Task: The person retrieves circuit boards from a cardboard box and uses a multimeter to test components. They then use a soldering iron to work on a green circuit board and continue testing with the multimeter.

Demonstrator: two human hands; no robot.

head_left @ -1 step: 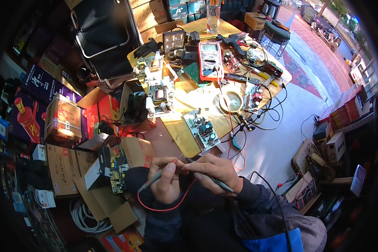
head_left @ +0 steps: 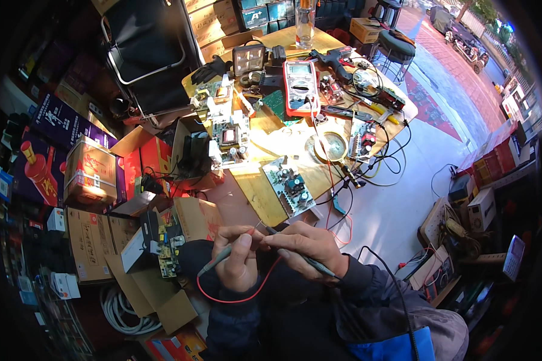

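Observation:
In my left hand (head_left: 237, 265) is a grey test probe (head_left: 215, 262) with a red end, gripped between thumb and fingers. Its red lead (head_left: 236, 301) loops below the hand. My right hand (head_left: 314, 242) pinches a second test probe (head_left: 318, 266), grey with a dark tip. The thin metal tips come close together between the hands; whether they touch, I cannot tell. Just beyond, a populated circuit board (head_left: 289, 186) lies at the near corner of the wooden table (head_left: 250, 191). Farther back lies a red and white multimeter (head_left: 302, 88).
On the table are more circuit boards (head_left: 230, 135), a round magnifier (head_left: 330, 147), a heat gun (head_left: 332, 63) and a tall glass (head_left: 305, 27). Cardboard boxes (head_left: 90, 243) crowd the left. A black cable (head_left: 397, 283) runs over my right sleeve. A stool (head_left: 396, 48) stands far right.

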